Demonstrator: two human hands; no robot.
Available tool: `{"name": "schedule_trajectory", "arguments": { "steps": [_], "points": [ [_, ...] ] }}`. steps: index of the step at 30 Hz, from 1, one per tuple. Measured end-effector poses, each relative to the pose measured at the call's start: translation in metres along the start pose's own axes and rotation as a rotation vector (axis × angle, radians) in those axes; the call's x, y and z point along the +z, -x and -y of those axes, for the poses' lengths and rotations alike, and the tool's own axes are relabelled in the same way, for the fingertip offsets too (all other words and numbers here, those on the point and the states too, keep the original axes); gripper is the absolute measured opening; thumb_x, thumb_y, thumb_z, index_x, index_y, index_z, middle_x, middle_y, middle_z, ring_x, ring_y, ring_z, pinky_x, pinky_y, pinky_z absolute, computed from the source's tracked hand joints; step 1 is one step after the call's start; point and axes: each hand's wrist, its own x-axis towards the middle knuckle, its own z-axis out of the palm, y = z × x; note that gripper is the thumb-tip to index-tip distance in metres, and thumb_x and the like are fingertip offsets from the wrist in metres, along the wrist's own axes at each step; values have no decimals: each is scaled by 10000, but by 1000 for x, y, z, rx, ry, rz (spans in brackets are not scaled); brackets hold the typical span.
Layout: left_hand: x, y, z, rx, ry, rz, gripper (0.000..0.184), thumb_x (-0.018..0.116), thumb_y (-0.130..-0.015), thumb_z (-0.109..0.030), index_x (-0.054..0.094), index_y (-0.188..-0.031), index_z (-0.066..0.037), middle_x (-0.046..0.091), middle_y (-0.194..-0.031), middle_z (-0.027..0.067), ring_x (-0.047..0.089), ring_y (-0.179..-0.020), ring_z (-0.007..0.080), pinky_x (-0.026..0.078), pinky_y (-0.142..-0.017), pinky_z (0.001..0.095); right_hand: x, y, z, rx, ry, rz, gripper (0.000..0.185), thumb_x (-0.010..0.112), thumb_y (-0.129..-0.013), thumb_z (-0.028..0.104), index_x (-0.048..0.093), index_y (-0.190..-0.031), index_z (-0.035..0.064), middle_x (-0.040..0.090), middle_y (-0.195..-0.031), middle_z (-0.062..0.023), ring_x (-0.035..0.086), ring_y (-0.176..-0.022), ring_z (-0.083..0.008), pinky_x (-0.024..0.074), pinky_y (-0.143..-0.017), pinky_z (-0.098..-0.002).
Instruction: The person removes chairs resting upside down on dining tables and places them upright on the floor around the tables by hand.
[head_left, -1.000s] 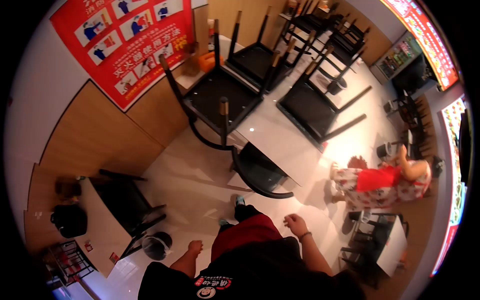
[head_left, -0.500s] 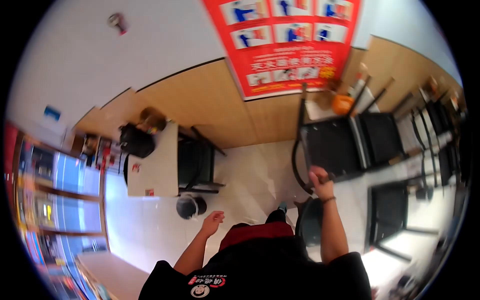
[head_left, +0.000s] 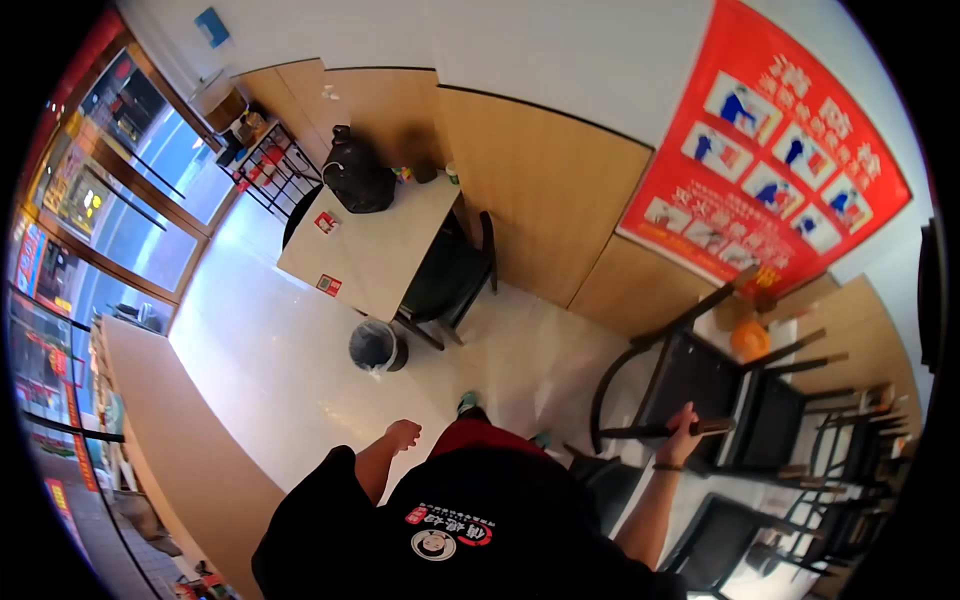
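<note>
The right hand point(head_left: 683, 437) appears closed around a slim, straight leg of an upturned chair point(head_left: 690, 375), near the leg's brown, wood-toned tip. This chair sits at the person's right, its flat, squarish underside matt black and its backrest a smooth, dark curve; a second black chair point(head_left: 775, 415) is upturned just beside it, and a glossy, rounded orange object point(head_left: 750, 341) shows behind. The left hand point(head_left: 405, 434) hangs half open, fingers loosely bent, nothing visible in it, above a pale, shiny floor point(head_left: 290, 370). Near that hand stands a round-mouthed bin point(head_left: 375, 345) with a thin, crumpled plastic liner. Beyond, a smooth, straight-edged table point(head_left: 370, 250) bears a bulging, dull-black bag point(head_left: 357, 180); wood-grained panels point(head_left: 540, 200) face the lower wall beneath a flat red poster point(head_left: 765, 155)
</note>
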Motion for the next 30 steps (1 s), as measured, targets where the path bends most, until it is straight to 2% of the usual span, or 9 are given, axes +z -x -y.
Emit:
{"name": "schedule_trajectory", "arguments": {
  "steps": [3,4,7,11,13,19,22,26,30],
  "points": [
    [-23,-54,-10,210,-26,-225,98,543,-913,-106,622,-954,-66,679,-841,42,686,-749,169,542,-584,344,46,8,14,11,-67,-14,484,612,-988,286,439,-567,121,422,-514,-3,391,-504,-118,331,-541,-276],
    [-28,-34,-47,17,633,-336,151,550,-903,-169,662,-938,-74,676,-843,43,656,-693,161,509,-574,323,62,12,20,12,-55,-13,483,616,-985,295,444,-568,121,424,-518,-6,396,-508,-122,334,-542,-275],
    [-49,-23,-99,18,646,-505,246,550,-894,-309,685,-885,-103,687,-875,65,638,-663,157,492,-578,321,93,15,39,37,-72,3,484,618,-982,312,451,-571,118,424,-520,-13,412,-511,-132,339,-552,-283],
    [-54,-19,-110,94,754,-495,265,606,-902,-273,656,-1088,-91,682,-911,36,643,-732,152,497,-583,291,134,19,83,120,-196,-84,489,597,-994,326,452,-574,123,409,-538,-13,421,-527,-153,396,-576,-312],
    [-47,-23,-99,97,770,-511,228,619,-889,-242,675,-1045,-85,681,-877,36,638,-698,145,498,-568,282,153,22,115,129,-243,-18,493,591,-996,338,441,-579,121,393,-539,-12,429,-536,-161,417,-595,-332],
    [-25,-18,-63,-20,719,-506,280,656,-879,-288,699,-1075,-93,723,-938,88,697,-832,204,560,-765,337,187,24,170,197,-420,125,482,563,-1013,369,386,-630,134,314,-566,16,328,-540,-145,385,-611,-340],
    [-22,-10,-61,-7,469,-697,272,638,-875,-267,693,-1101,-126,721,-1033,121,681,-996,300,531,-888,384,192,29,192,213,-490,190,485,565,-1006,408,364,-641,159,253,-573,45,244,-529,-123,340,-592,-310],
    [-20,-1,-69,24,443,-790,330,661,-860,-258,648,-1154,-111,714,-1053,125,679,-977,322,531,-872,404,194,40,210,284,-560,196,495,578,-994,428,343,-646,165,231,-564,51,233,-513,-111,354,-578,-294],
    [-23,28,-90,211,526,-958,607,760,-800,-210,485,-1331,-105,679,-1045,155,682,-909,320,533,-830,411,193,52,214,387,-622,231,489,585,-986,440,348,-655,170,238,-554,59,259,-499,-105,383,-576,-283]
  ]
}}
